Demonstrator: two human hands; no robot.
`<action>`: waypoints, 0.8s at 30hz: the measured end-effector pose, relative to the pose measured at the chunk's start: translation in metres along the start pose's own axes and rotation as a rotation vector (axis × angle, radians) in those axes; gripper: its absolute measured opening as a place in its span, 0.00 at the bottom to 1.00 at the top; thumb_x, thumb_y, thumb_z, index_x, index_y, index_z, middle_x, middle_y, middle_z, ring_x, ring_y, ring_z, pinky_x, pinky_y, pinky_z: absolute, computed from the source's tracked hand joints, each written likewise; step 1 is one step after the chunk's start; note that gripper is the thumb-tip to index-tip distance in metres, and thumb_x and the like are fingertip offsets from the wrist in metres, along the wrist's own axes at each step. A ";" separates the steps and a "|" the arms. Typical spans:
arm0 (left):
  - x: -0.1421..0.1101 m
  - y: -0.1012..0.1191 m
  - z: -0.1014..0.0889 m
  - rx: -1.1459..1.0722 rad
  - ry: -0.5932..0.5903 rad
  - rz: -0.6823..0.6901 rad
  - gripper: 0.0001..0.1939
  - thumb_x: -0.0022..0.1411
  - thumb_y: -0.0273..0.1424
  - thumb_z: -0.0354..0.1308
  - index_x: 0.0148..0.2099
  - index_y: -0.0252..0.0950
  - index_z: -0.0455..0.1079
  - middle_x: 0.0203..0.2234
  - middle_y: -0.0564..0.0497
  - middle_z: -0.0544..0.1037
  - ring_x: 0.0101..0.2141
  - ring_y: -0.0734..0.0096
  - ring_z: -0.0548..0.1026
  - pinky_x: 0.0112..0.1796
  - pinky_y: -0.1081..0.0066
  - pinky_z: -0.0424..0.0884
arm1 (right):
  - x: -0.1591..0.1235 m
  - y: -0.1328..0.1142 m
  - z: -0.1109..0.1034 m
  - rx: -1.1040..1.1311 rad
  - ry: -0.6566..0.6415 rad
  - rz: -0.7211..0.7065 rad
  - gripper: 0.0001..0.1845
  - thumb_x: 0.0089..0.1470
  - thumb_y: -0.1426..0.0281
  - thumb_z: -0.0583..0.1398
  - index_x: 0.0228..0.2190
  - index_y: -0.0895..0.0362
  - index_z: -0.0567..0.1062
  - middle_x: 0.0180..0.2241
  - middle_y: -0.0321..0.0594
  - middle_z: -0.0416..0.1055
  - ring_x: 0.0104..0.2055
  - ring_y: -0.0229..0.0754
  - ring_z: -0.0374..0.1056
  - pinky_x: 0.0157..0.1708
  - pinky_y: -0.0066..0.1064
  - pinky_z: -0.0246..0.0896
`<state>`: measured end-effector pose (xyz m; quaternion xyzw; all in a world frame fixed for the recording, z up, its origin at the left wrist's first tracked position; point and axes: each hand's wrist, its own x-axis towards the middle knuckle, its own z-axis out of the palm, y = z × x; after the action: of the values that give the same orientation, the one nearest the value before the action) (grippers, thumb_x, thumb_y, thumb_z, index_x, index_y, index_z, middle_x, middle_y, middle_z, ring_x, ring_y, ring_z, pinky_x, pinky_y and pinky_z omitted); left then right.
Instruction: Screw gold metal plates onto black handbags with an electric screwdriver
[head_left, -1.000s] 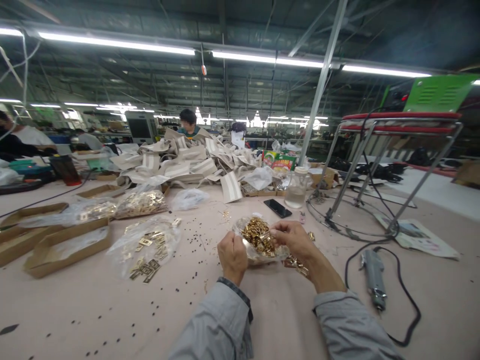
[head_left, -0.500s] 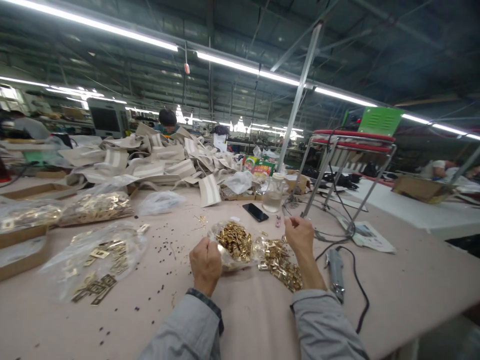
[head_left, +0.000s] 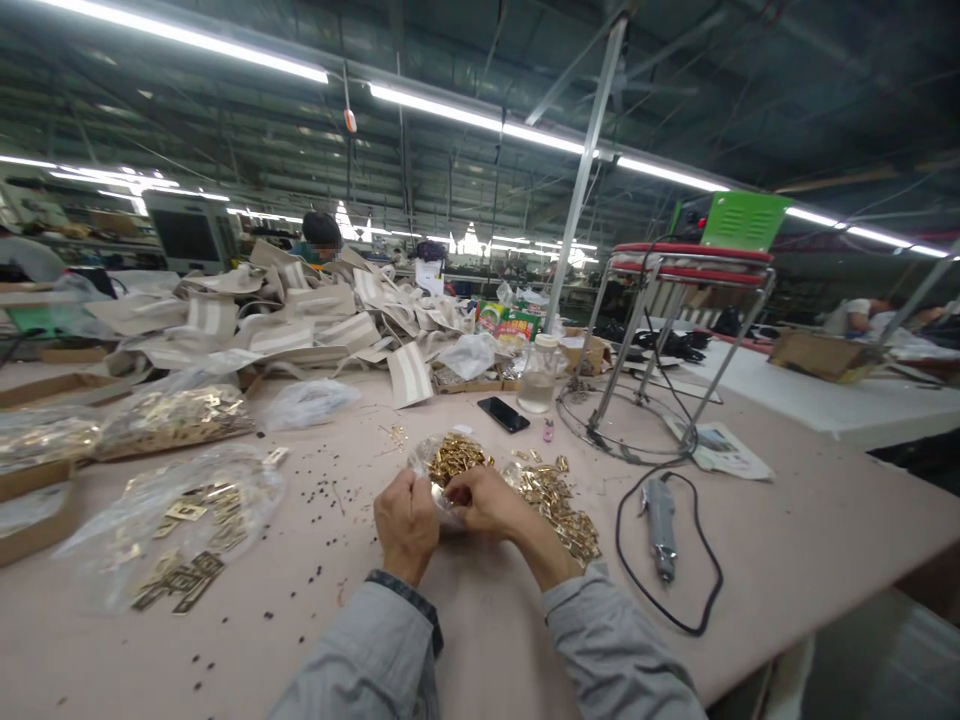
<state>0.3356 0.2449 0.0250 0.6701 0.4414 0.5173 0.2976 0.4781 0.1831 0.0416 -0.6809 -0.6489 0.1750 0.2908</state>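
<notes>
A clear plastic bag (head_left: 424, 452) full of small gold metal fittings (head_left: 456, 457) lies on the table in front of me. My left hand (head_left: 407, 522) is closed at the bag's near left edge, gripping the plastic. My right hand (head_left: 484, 502) reaches across to the bag's near rim, its fingers pinched together close to my left hand. What the right fingertips hold is hidden. Right of the bag, partly behind my right wrist, spreads a loose pile of gold fittings (head_left: 559, 505).
A grey electric screwdriver (head_left: 660, 530) with a looped black cord lies to the right. Beyond the bag are a phone (head_left: 503, 414), a jar (head_left: 538, 375) and a metal stool (head_left: 690, 255). Flat gold plates (head_left: 187, 510) on plastic lie left, before heaped beige strips (head_left: 300, 310).
My right hand has come left and down from above the loose pile to the bag's rim. My left hand stays at the bag. The whole view has shifted slightly.
</notes>
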 end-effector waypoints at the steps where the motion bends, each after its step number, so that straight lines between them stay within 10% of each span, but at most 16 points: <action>1: 0.000 0.000 0.000 -0.012 0.005 -0.001 0.15 0.58 0.32 0.50 0.21 0.41 0.52 0.15 0.55 0.59 0.22 0.69 0.59 0.28 0.66 0.52 | 0.000 0.002 -0.001 0.015 0.007 0.000 0.17 0.43 0.80 0.62 0.35 0.57 0.85 0.27 0.33 0.77 0.30 0.36 0.69 0.29 0.23 0.56; 24: -0.006 -0.001 0.003 -0.041 0.024 0.009 0.15 0.62 0.31 0.48 0.23 0.42 0.52 0.17 0.56 0.59 0.22 0.69 0.60 0.28 0.67 0.53 | -0.002 0.001 -0.004 0.068 -0.047 -0.074 0.17 0.40 0.84 0.58 0.31 0.59 0.81 0.25 0.32 0.74 0.29 0.35 0.66 0.29 0.23 0.54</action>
<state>0.3381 0.2397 0.0207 0.6598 0.4310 0.5355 0.3036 0.4812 0.1800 0.0434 -0.6420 -0.6738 0.2023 0.3048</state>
